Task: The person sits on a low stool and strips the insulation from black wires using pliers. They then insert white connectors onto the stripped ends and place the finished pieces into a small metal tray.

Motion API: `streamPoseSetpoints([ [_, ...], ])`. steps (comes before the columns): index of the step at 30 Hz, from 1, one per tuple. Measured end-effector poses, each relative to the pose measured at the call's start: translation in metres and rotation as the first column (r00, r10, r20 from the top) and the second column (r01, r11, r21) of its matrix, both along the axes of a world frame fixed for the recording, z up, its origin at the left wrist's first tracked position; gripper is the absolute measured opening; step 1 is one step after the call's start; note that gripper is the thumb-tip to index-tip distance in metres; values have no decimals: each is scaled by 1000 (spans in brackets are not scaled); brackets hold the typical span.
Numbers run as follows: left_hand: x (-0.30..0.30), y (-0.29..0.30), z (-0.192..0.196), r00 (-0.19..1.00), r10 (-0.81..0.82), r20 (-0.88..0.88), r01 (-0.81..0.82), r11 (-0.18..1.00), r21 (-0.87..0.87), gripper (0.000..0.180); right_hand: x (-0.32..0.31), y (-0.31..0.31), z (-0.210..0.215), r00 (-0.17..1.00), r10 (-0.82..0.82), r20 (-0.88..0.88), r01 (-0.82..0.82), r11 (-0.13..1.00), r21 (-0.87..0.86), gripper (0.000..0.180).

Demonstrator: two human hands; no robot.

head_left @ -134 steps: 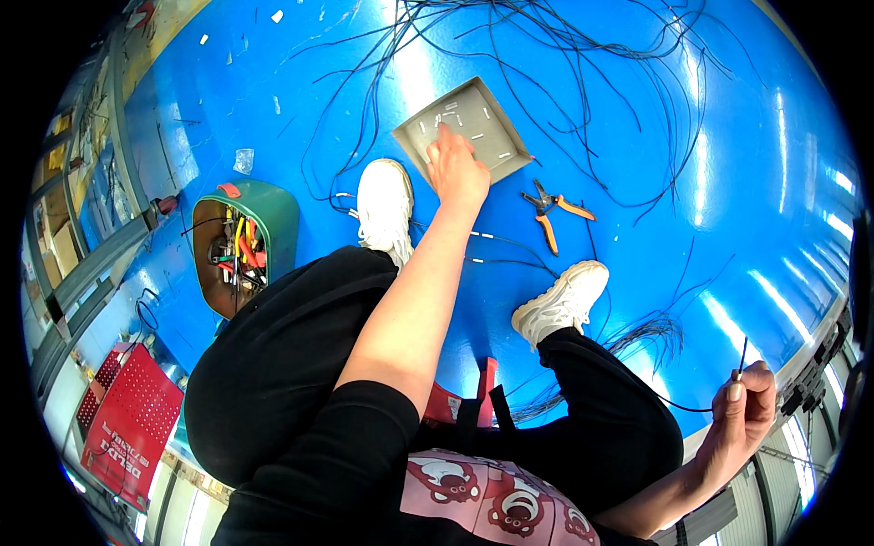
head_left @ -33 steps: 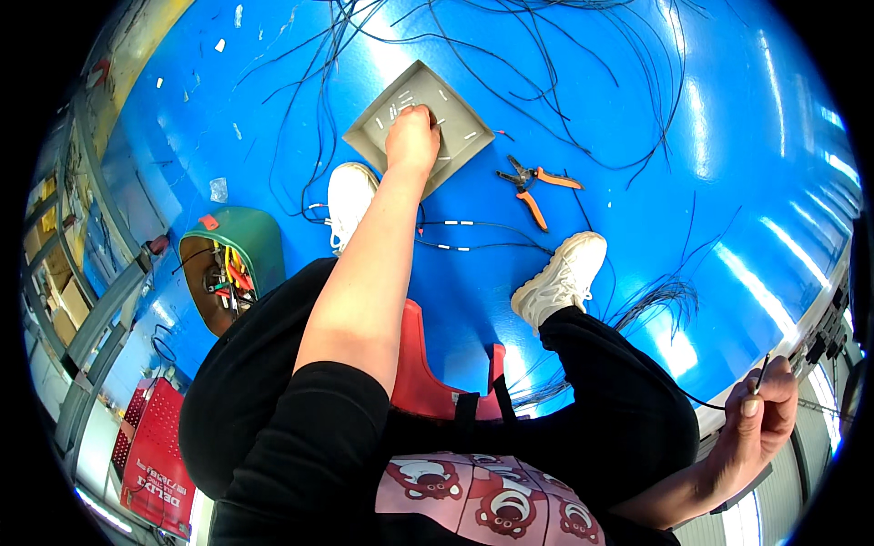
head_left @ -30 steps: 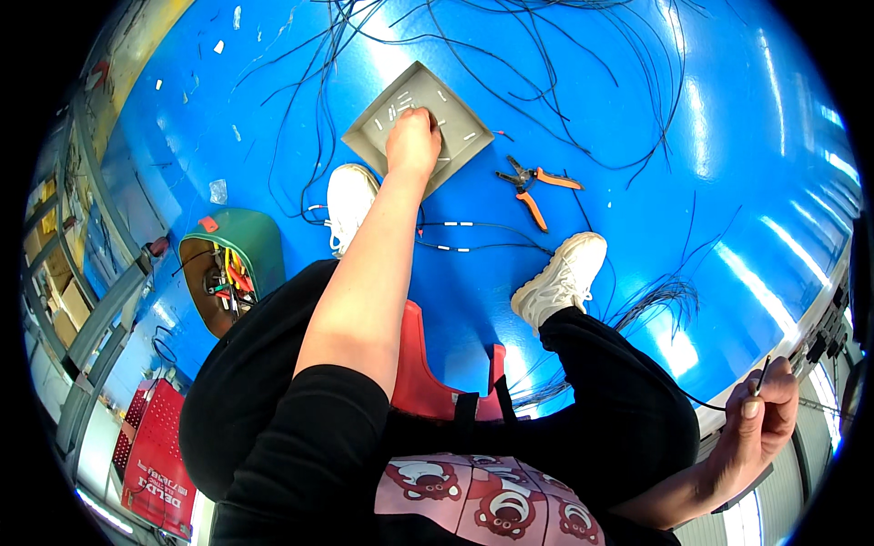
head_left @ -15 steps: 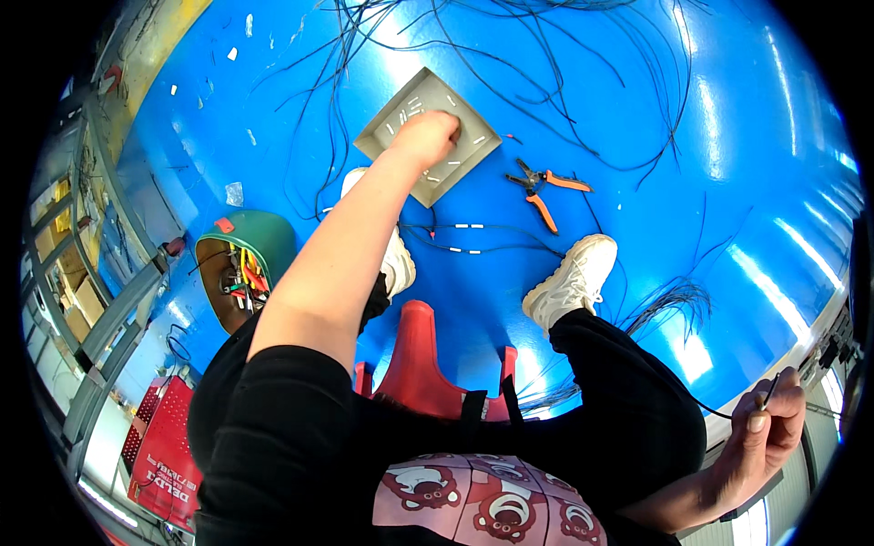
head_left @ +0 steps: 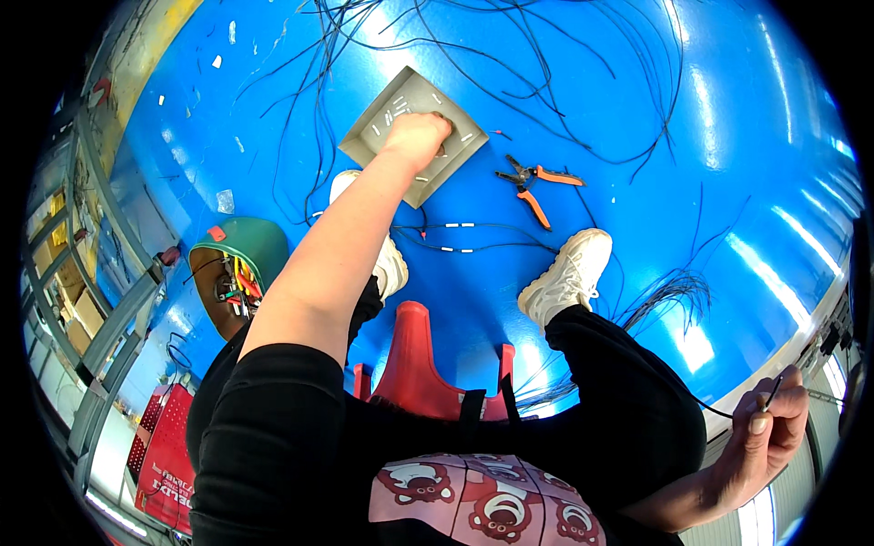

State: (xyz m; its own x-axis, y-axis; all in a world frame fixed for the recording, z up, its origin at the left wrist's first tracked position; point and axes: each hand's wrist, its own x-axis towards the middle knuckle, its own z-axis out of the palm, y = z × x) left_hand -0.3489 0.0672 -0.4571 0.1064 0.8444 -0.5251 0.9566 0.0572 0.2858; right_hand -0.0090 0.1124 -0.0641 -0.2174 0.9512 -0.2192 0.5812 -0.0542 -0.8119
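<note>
My left hand (head_left: 419, 141) reaches down into a shallow grey-beige tray (head_left: 391, 95). Its fingers are bent together against the tray's bottom, and whatever lies under the fingertips is hidden. Several small white sleeves (head_left: 397, 105) are scattered in the tray around this hand. Far to the right, my right hand (head_left: 774, 428) pinches a black wire (head_left: 715, 411) between thumb and fingers, the wire's end sticking up above them. Two wires with white sleeves (head_left: 460, 225) on them lie on the blue floor below the tray.
Orange-handled pliers (head_left: 535, 189) lie spread right of the tray. A green tool holder (head_left: 250, 244) full of hand tools stands at the left. Loose black wires (head_left: 537, 55) spread across the far floor, with another bundle (head_left: 669, 296) at the right. A red stool (head_left: 410, 350) is beneath me.
My left hand stays in the tray, shifting slightly within it as its fingers tuck closer together. The whole floor scene has slid a little leftward. My right hand still grips the wire.
</note>
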Motion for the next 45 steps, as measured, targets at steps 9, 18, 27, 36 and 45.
streamPoseSetpoints([
  [9, -15, -3, 5, 996, 72, 48, -71, 997, -26, 19, 1, -2, 3, 1000, -3, 20, 4, 999, -33, 28],
  [18, -45, -8, 26, 924, -380, 53, 383, 903, -197, 22, -3, -3, -2, 1000, -23, -3, 23, 1000, 15, 24],
  [27, -56, -31, 35, 954, -294, 58, 300, 939, -168, 27, -1, -3, -3, 1000, -14, 12, 15, 1000, -11, 27],
  [36, -42, -24, 3, 983, -167, 82, 180, 961, -212, 10, -5, -4, -4, 999, -14, 51, 15, 1000, -18, 27],
  [45, -42, -19, -1, 970, -244, 3, 240, 949, -206, 16, -7, -2, -4, 994, -12, 105, 9, 1000, 24, 31],
])
